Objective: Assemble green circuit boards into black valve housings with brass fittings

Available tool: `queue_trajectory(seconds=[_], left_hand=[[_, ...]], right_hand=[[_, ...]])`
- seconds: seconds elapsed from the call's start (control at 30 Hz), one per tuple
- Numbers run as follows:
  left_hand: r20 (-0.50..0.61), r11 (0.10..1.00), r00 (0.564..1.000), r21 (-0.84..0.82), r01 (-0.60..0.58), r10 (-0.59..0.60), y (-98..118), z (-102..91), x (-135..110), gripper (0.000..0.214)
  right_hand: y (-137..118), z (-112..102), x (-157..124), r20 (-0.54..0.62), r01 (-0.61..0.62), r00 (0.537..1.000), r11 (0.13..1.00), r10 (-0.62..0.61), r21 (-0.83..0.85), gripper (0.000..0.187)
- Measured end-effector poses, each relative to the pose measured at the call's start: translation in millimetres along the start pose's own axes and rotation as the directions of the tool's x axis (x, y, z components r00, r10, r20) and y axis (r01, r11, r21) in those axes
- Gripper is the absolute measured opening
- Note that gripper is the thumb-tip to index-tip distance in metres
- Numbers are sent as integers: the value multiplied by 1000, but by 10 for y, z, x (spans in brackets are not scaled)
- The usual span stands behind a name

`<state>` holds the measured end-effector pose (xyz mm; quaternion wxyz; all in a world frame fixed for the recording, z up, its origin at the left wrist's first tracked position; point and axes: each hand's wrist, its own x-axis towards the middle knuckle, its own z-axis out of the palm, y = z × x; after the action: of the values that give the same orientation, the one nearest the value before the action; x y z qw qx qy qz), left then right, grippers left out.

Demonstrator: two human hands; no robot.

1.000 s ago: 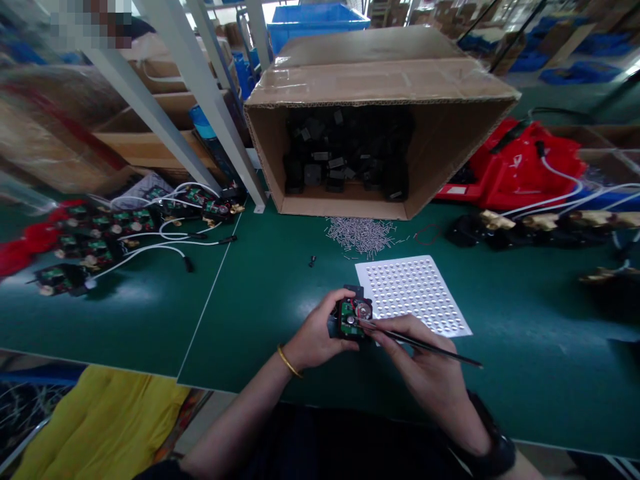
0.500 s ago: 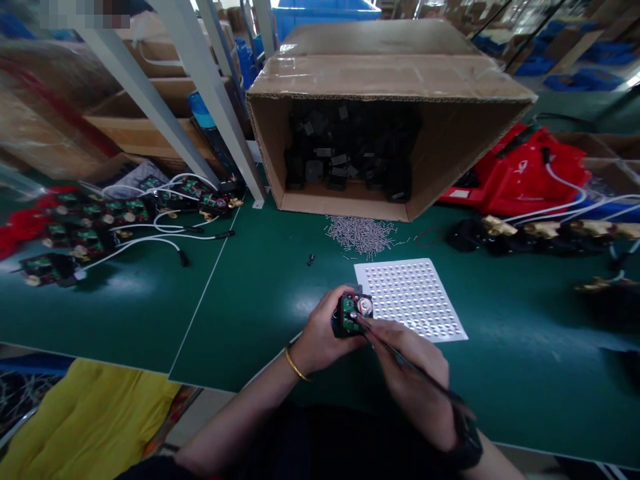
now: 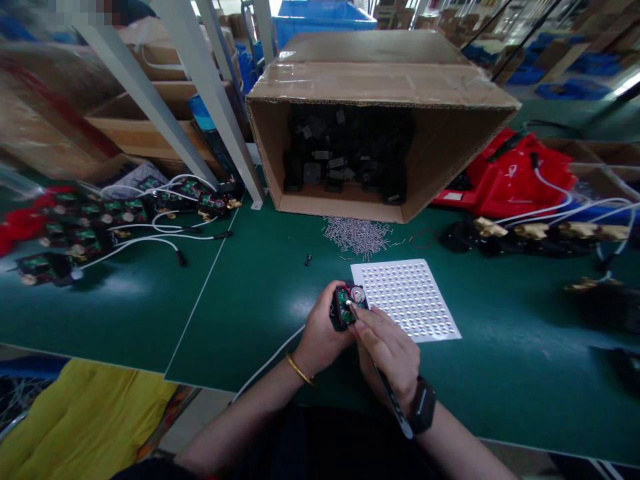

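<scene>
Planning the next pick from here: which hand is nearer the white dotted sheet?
Right. The right hand, gripping a thin tool, lies by the sheet at its near left corner. The left hand is farther left, holding the small module.

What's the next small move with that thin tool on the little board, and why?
Probably press the tip down: the right hand holds the thin tool with its tip on the module, which the left hand grips beside the dotted sheet.

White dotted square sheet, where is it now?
Head view: the white dotted sheet lies on the green table, right of the black module in the left hand, with the metal pin pile beyond.
</scene>
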<state>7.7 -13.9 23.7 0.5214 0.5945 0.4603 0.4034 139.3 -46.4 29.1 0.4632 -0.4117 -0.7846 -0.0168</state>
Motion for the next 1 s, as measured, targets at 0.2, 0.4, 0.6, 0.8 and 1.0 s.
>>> queue_trajectory(seconds=[0.2, 0.4, 0.6, 0.8, 1.0], left_hand=[[-38, 999, 999, -26, 26, -27, 0, 35, -15, 57], [-64, 999, 996, -6, 54, -54, 62, 42, 7, 58], [-25, 998, 997, 2, 70, -70, 123, 24, 58, 56], [-41, 995, 996, 64, 79, -77, 135, 51, 86, 59], [-58, 984, 997, 171, 58, -48, 94, 94, 71, 64]], right_hand=[[19, 64, -28, -36, -33, 999, 999, 33, -1, 30], [32, -128, 151, 162, -93, 982, 996, 93, -8, 28], [114, -187, 242, 281, -142, 952, 989, 123, 48, 25], [65, -169, 392, 260, -617, 773, 782, 579, 90, 13], [140, -241, 522, 371, -835, 550, 493, 748, 243, 14]])
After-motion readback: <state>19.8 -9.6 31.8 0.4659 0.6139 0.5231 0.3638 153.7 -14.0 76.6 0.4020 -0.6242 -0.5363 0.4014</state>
